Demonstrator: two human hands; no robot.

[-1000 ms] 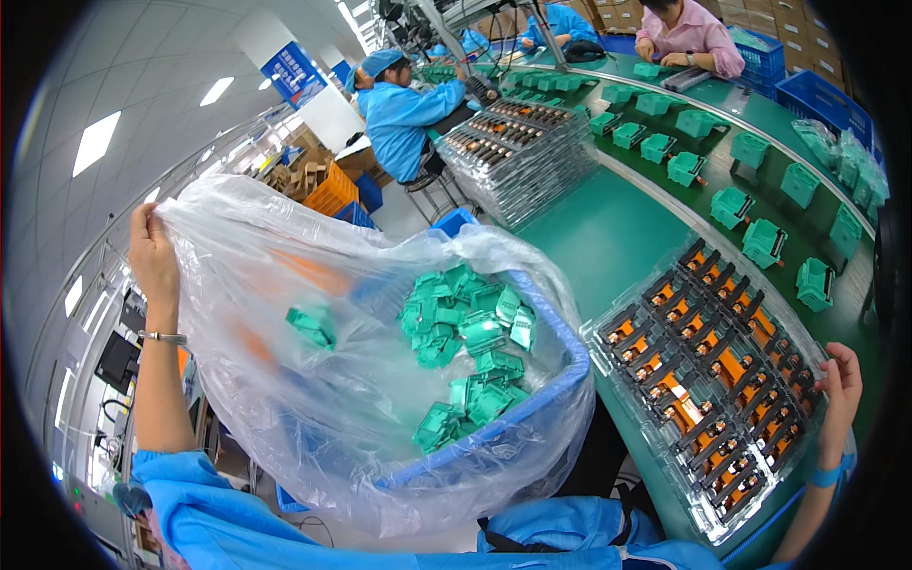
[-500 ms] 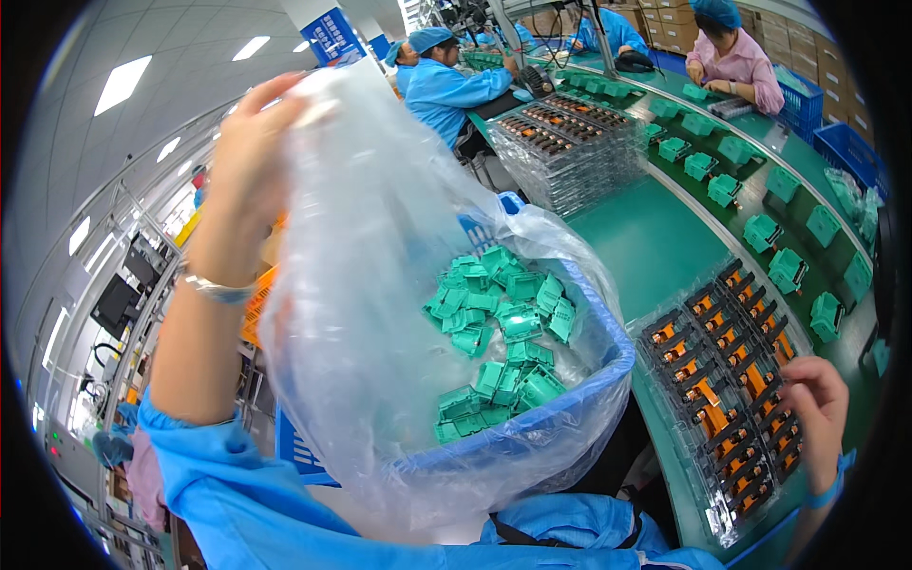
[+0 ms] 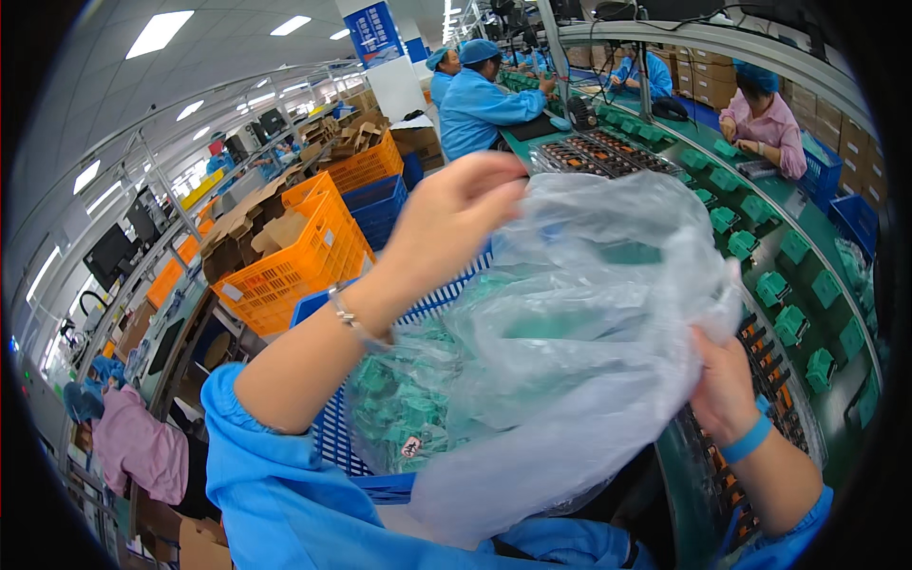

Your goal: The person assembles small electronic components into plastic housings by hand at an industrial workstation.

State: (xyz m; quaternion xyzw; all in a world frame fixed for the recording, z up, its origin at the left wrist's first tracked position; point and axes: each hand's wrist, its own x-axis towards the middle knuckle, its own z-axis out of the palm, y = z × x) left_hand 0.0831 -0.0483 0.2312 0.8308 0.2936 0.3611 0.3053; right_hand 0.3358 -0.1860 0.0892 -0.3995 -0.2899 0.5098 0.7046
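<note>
A clear plastic bag [image 3: 579, 366] is stretched between my two hands over a blue basket [image 3: 385, 488]. My left hand [image 3: 461, 214], slightly blurred, is closed at the bag's upper left edge. On the bag's right side, my right hand [image 3: 722, 385] grips the film between thumb and fingers, partly hidden by it. Green plastic housings [image 3: 404, 394] lie in the basket and show through the film. Beneath and behind my right forearm is a clear tray [image 3: 796, 404] of orange and black parts, largely covered.
On the right runs a green conveyor [image 3: 836, 313] carrying green housings [image 3: 790, 325]. Stacked trays [image 3: 608, 157] stand beyond the bag. Left of the basket are orange crates [image 3: 299, 256] with cardboard and a blue crate [image 3: 375, 204]. Co-workers sit along the line, one in pink [image 3: 774, 128].
My left hand has come down and right with the bag's edge. My right hand has left the tray and taken hold of the bag. The film now folds over the basket's opening.
</note>
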